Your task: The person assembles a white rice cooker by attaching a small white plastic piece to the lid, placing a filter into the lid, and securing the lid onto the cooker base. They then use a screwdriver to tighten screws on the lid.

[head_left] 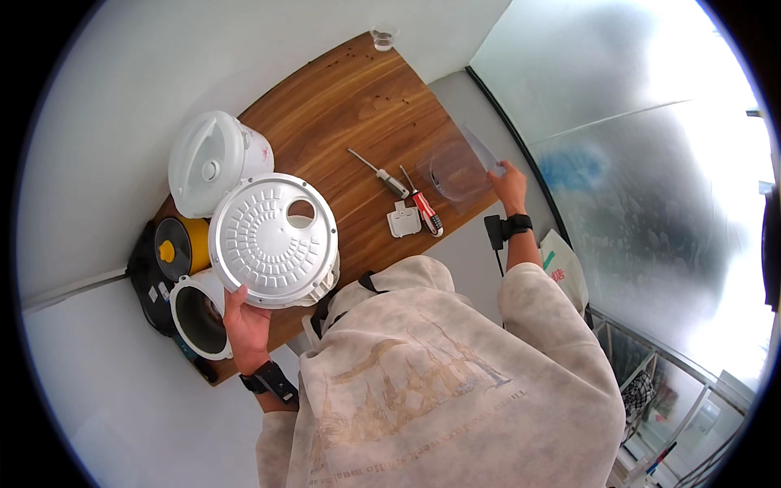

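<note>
The round lid plate (272, 240) hides the left hand's (246, 325) fingertips, and the bench's (358, 106) 6 o'clock edge lies beneath the person's hooded top (431, 382).

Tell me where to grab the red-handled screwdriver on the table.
Take the red-handled screwdriver by its thick red and black handle, coming from above on the near side; it lies flat with the thin shaft pointing away, close beside the grey screwdriver.
</note>
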`<act>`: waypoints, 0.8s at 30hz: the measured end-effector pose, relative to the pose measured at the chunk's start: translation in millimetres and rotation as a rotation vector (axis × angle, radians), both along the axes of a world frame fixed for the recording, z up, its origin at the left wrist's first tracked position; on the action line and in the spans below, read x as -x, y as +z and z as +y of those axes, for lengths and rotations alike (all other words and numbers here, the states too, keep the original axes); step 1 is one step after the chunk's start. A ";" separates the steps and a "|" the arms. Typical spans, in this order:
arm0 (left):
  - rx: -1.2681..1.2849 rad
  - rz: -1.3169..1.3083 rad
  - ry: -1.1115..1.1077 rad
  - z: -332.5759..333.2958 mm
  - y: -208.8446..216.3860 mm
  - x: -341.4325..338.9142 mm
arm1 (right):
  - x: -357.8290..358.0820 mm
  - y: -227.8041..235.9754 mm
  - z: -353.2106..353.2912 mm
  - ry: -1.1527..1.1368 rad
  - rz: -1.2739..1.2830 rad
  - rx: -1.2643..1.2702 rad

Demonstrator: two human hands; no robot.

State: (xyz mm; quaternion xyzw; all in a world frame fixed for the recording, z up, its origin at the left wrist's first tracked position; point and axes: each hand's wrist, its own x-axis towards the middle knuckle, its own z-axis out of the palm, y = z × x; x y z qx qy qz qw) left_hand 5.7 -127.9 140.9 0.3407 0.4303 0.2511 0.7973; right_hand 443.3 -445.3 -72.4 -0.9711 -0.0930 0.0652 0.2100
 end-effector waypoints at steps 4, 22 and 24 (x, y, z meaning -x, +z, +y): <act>0.007 -0.012 -0.018 1.4 -0.5 0.5 | 2.9 -5.2 0.0 0.025 0.019 0.027; 0.025 -0.011 -0.006 4.9 -5.0 2.2 | 16.9 33.6 33.1 0.244 -0.058 0.020; 0.023 -0.009 -0.011 5.3 -3.5 1.3 | 20.6 31.3 46.4 0.451 0.145 0.005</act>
